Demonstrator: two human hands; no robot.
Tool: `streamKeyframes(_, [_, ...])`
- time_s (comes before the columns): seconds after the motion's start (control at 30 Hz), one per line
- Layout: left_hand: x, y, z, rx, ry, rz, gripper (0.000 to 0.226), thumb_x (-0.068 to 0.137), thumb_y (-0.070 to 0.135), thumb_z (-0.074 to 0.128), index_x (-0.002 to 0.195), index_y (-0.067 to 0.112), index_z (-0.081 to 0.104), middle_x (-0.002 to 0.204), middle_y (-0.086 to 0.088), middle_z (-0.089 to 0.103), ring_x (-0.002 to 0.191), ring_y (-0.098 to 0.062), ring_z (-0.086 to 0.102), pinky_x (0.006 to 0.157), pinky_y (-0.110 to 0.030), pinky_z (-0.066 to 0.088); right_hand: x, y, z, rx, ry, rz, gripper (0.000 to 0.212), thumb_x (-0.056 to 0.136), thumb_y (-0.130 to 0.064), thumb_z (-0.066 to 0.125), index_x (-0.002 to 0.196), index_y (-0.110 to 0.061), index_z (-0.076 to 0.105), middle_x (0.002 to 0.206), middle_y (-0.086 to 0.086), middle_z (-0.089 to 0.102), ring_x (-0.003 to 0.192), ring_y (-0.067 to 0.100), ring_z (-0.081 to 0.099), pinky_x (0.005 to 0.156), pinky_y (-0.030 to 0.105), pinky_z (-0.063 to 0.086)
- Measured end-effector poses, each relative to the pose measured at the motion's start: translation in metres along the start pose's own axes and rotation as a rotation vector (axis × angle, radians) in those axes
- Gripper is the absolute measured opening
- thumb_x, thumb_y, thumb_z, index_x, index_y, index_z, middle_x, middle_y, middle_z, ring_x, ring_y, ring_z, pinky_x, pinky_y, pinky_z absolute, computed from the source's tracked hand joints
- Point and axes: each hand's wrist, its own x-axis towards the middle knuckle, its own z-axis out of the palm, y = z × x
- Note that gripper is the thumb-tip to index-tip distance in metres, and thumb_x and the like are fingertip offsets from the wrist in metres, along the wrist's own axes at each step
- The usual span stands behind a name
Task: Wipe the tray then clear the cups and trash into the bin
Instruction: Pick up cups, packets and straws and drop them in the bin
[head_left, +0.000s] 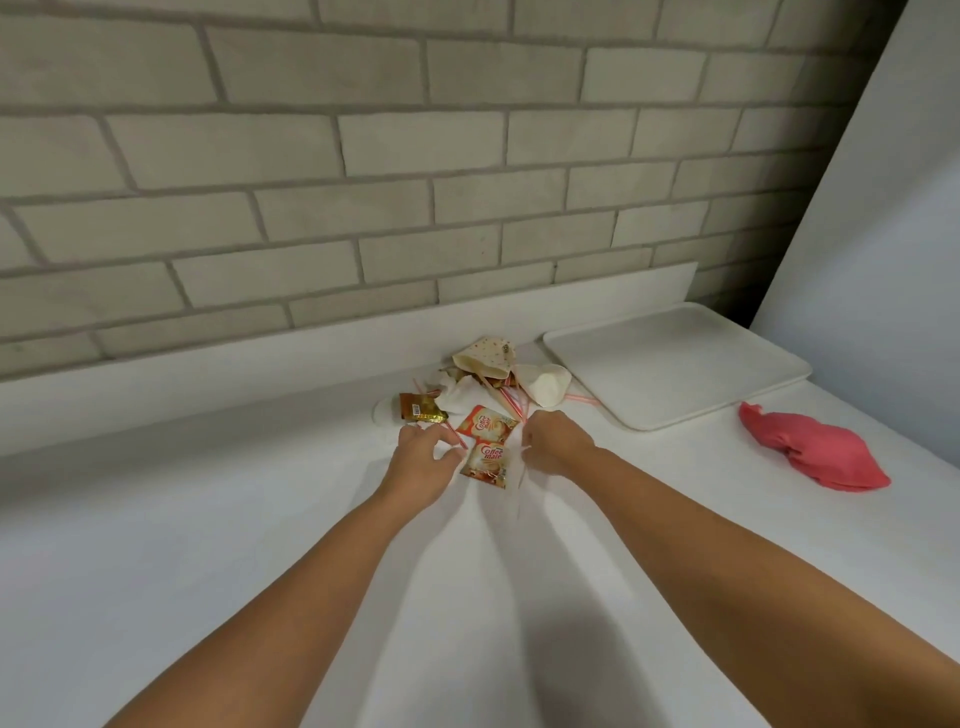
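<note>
We see the left hand (423, 457) with fingers half bent, its tips on a striped straw (453, 437) that runs diagonally from far left to near right; whether it pinches, we cannot tell. The right hand (556, 441) is clenched, its contents hidden. Both flank two creamer sachets (488, 423) lying before the toppled cups (545, 384), left of the tray (675, 364).
</note>
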Motion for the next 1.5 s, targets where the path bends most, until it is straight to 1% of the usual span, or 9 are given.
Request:
streamKeyframes(0.3, [0.018,0.032,0.000,-0.572,-0.160,-0.114,0.036,0.099,0.046,0.031,0.109,0.022,0.056,0.102,0.001,0.065,0.093,-0.018,0.062,0.085,-0.033,0.049,0.011,-0.032,-0.060,0.736,0.125,-0.140,0.014,0.087,-0.006,0.060,0.073,-0.006,0.061,0.061,0.002,0.055,0.054,0.011,0.048,0.053,0.020,0.040])
streamKeyframes(0.5, [0.035,0.029,0.000,-1.104,-0.147,-0.348,0.052,0.097,0.052,0.029,0.077,0.013,0.056,0.049,0.001,0.040,0.036,-0.009,0.031,0.037,-0.019,0.032,0.013,-0.047,-0.031,0.554,0.209,-0.329,0.013,0.086,-0.012,0.065,0.092,-0.002,0.072,0.080,0.005,0.067,0.075,0.012,0.056,0.067,0.018,0.043])
streamKeyframes(0.67, [0.041,0.022,-0.007,-0.926,0.003,-0.353,0.031,0.102,0.028,0.033,0.084,0.012,0.053,0.050,0.002,0.040,0.031,-0.003,0.028,0.032,-0.016,0.022,0.006,-0.055,-0.023,0.493,0.068,-0.559,0.019,0.085,-0.009,0.066,0.102,-0.004,0.072,0.079,-0.011,0.052,0.093,0.012,0.051,0.082,0.022,0.041])
streamKeyframes(0.8, [0.048,0.002,-0.027,-0.979,0.152,-0.414,0.034,0.102,0.021,0.031,0.069,0.014,0.038,0.059,0.000,0.030,0.036,-0.006,0.029,0.034,-0.016,0.025,0.012,-0.043,-0.027,0.330,-0.053,-0.358,0.042,0.083,-0.023,0.069,0.120,-0.007,0.058,0.102,0.002,0.052,0.093,0.015,0.052,0.081,0.024,0.043])
streamKeyframes(0.9, [0.050,-0.007,-0.038,-0.979,0.212,-0.463,0.037,0.100,0.031,0.038,0.068,0.013,0.040,0.064,-0.002,0.039,0.051,-0.011,0.033,0.045,-0.021,0.031,0.018,-0.033,-0.014,-0.124,-0.282,-0.174,0.044,0.078,-0.038,0.072,0.106,-0.010,0.053,0.101,0.004,0.057,0.094,0.021,0.054,0.078,0.029,0.043])
streamKeyframes(1.03, [0.050,-0.013,-0.042,-0.983,0.172,-0.455,0.041,0.100,0.033,0.038,0.064,0.013,0.040,0.063,-0.002,0.041,0.050,-0.012,0.032,0.042,-0.020,0.028,0.029,-0.034,0.004,-0.102,-0.328,-0.102,0.036,0.076,-0.032,0.074,0.068,-0.015,0.044,0.068,-0.001,0.051,0.082,0.021,0.052,0.065,0.025,0.037])
streamKeyframes(1.17, [0.044,-0.016,-0.042,-0.940,0.143,-0.396,0.030,0.100,0.022,0.040,0.074,0.010,0.048,0.065,-0.002,0.039,0.052,-0.010,0.030,0.042,-0.019,0.028,0.035,-0.039,0.000,-0.160,-0.354,-0.080,0.046,0.075,-0.039,0.075,0.064,-0.016,0.037,0.067,-0.003,0.041,0.078,0.019,0.046,0.060,0.025,0.034])
streamKeyframes(1.37, [0.044,-0.020,-0.044,-0.920,0.172,-0.392,0.023,0.100,0.006,0.029,0.104,0.003,0.051,0.063,-0.001,0.032,0.052,-0.010,0.025,0.038,-0.017,0.024,0.041,-0.039,0.002,-0.126,-0.394,-0.130,0.036,0.078,-0.029,0.075,0.075,-0.014,0.043,0.070,-0.003,0.041,0.061,0.010,0.039,0.051,0.018,0.030])
streamKeyframes(1.5, [0.046,-0.023,-0.047,-0.900,0.184,-0.393,0.024,0.099,0.006,0.029,0.105,0.004,0.052,0.062,0.000,0.032,0.052,-0.010,0.025,0.038,-0.018,0.024,0.048,-0.046,-0.011,-0.115,-0.353,-0.157,0.037,0.081,-0.021,0.071,0.110,-0.006,0.053,0.111,0.006,0.060,0.091,0.018,0.053,0.071,0.022,0.043])
